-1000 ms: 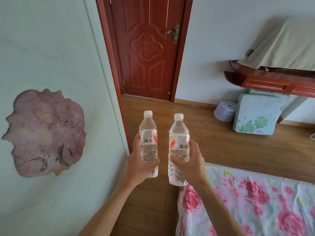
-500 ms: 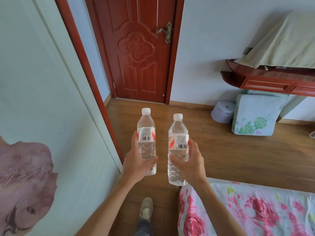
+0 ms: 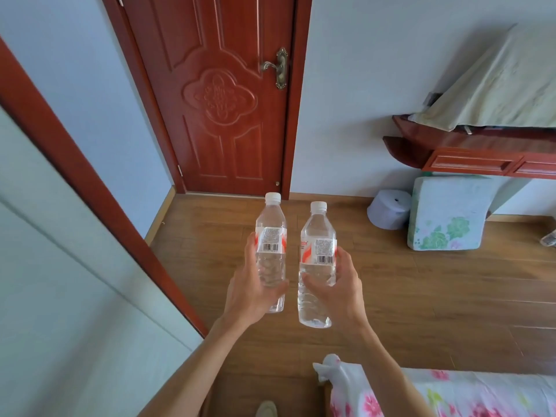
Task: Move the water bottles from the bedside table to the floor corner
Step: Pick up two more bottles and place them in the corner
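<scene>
- Head view, both arms reach toward the door (image 3: 228, 100). The left hand (image 3: 252, 296) has its fingers wrapped round the lower body of the left bottle (image 3: 270, 245). The bottle is upright, capped and held in the air in front of the door's latch side.
- The right hand (image 3: 337, 290) grasps the right bottle (image 3: 317, 245) the same way, low on the body. It is upright and capped, just right of the door's frame, near the left bottle but apart from it.
- Risk, left: we take the floor corner (image 3: 168, 206) left of the door's foot as the likely goal. With both hands full, setting two narrow bases down at once could tip one.
- Risk, middle: both grips sit below the labels on thin ribbed plastic. A slack hold could let a bottle slide and drop to the floor (image 3: 421, 296). The bottles also ride close, so a swing mid-stride could knock them together.
- Risk, right: the bed corner (image 3: 331, 371) juts out on our side, opposite the door, with a shoe (image 3: 266, 409) beside it. A foot could catch there.
- Count, left to right: one door, one door handle (image 3: 276, 67), two hands, two bottles, two white caps (image 3: 273, 197), one grey round tub (image 3: 388, 209) right of the door, one flowered cushion (image 3: 448, 212) further right, one shoe.
- A clear object (image 3: 549, 237) sits at the frame edge, well right of the door. It may be a third bottle, but it is too cut off to tell.
- The bedside table is not in view.
</scene>
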A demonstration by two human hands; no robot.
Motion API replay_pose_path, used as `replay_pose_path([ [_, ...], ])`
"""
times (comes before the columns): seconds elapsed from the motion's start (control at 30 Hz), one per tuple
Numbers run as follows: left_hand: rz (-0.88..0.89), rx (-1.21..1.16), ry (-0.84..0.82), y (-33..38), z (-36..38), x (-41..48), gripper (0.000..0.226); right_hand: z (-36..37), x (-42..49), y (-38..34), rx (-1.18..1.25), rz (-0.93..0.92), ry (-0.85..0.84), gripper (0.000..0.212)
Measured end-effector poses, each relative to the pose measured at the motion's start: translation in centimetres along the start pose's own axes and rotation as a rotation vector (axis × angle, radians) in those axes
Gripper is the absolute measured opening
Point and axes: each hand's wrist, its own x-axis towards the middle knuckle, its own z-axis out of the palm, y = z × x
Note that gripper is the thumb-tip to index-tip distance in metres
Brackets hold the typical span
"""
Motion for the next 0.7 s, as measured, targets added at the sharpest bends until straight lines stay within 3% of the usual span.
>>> replay_pose_path([
  [0.33, 0.027, 0.029, -0.044, 0.8, 1.2, 9.3, 0.117, 0.0, 8.3, -0.1, -0.026, 0.028, 0.063, 0.059],
  [0.7, 0.075, 0.045, -0.08, 3.6, 7.3, 21.2, 0.116, -3.5, 20.4, 1.7, 0.01, 0.035, 0.104, 0.054],
])
